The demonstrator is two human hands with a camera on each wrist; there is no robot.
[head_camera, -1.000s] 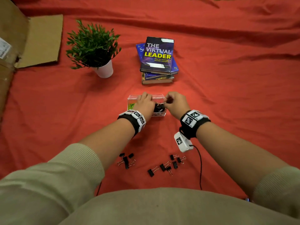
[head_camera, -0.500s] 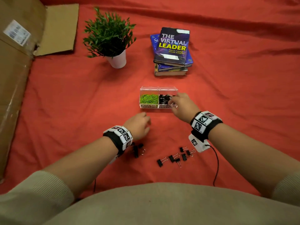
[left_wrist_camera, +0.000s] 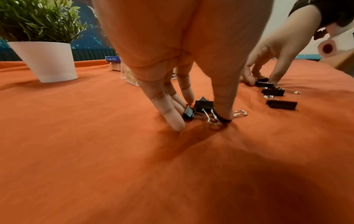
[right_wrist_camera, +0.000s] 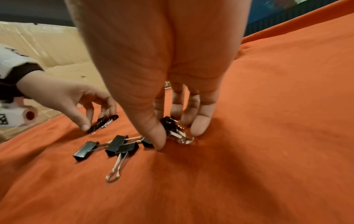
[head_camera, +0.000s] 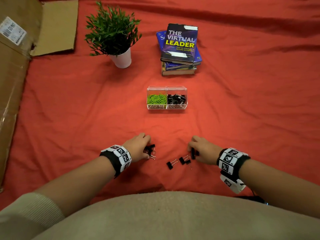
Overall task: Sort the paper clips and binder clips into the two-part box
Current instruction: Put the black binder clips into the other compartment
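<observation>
both hands have come back from the two-part box [head_camera: 167,97] to the surface near the body — left hand [head_camera: 138,147] pinching a cluster of binder clips [left_wrist_camera: 203,108], right hand [head_camera: 201,149] closing on another clip. box ahead of both hands, paper clips [head_camera: 156,99] already sorted; a few loose binder clips remain between the hands.

**Red cloth, cardboard at the edge**

A creased red-orange cloth [head_camera: 69,110] covers the whole surface. Flattened cardboard [head_camera: 15,75] lies along its left edge — a white shipping label on it. A green plant in a white pot [head_camera: 121,58] stands near a stack of books [head_camera: 180,49], the top one titled "The Virtual Leader".
</observation>
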